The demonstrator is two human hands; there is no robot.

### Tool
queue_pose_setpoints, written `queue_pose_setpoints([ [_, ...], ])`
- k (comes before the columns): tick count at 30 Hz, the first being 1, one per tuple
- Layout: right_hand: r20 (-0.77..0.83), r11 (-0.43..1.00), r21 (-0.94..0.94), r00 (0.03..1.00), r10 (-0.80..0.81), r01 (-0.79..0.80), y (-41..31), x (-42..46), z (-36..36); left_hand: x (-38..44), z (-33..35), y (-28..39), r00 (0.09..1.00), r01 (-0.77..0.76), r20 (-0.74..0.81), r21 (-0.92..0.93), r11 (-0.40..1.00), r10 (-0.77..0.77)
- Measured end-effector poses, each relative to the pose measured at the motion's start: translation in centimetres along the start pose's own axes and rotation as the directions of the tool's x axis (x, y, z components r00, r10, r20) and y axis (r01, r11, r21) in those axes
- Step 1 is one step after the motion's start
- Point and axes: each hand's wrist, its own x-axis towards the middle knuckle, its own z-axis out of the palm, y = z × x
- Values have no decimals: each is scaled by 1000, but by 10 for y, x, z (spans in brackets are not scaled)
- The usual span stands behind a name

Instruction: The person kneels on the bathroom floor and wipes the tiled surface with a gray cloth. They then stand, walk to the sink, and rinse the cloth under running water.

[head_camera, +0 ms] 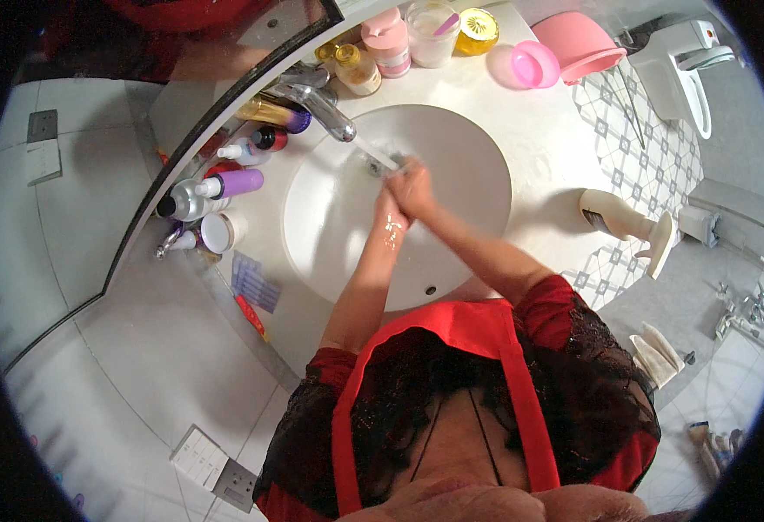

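Note:
Under the stream of water [375,154] from the chrome faucet [326,114], both hands are pressed together over the white oval sink basin [467,176]. My right hand [413,188] lies over my left hand [388,203] and hides most of it. Motion blur covers the fingers, so their closing cannot be made out. Wet patches shine on the left wrist. Beyond the fingertips is the sink drain [374,169], partly covered by running water. I see no object in either hand.
Several bottles, including a purple bottle [240,183], line the mirror side with a white jar [220,231]. A pink pump bottle [387,46] and a clear tub [431,39] stand behind the basin. A cream pump bottle [610,214] stands at the counter's right edge.

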Motion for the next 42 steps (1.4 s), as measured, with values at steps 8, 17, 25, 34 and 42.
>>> queue_pose_setpoints([
  [8,101,816,311,871,481,-487,17,38,-30,-20,-8,36,971,-161,-83,464,871,224],
  [17,271,949,169,913,-305,267,-57,-97,-27,-44,12,18,959,-284,70,315,906,276],
  [25,-117,991,32,985,-126,130,7,-2,0,-2,-1,4,997,22,-82,285,958,1],
  [34,95,924,9,920,-381,382,-37,-80,-15,28,-40,19,924,47,356,257,965,-140],
  [42,-49,994,27,993,103,-102,16,18,-14,-14,5,-7,991,-66,-86,384,921,106],
])
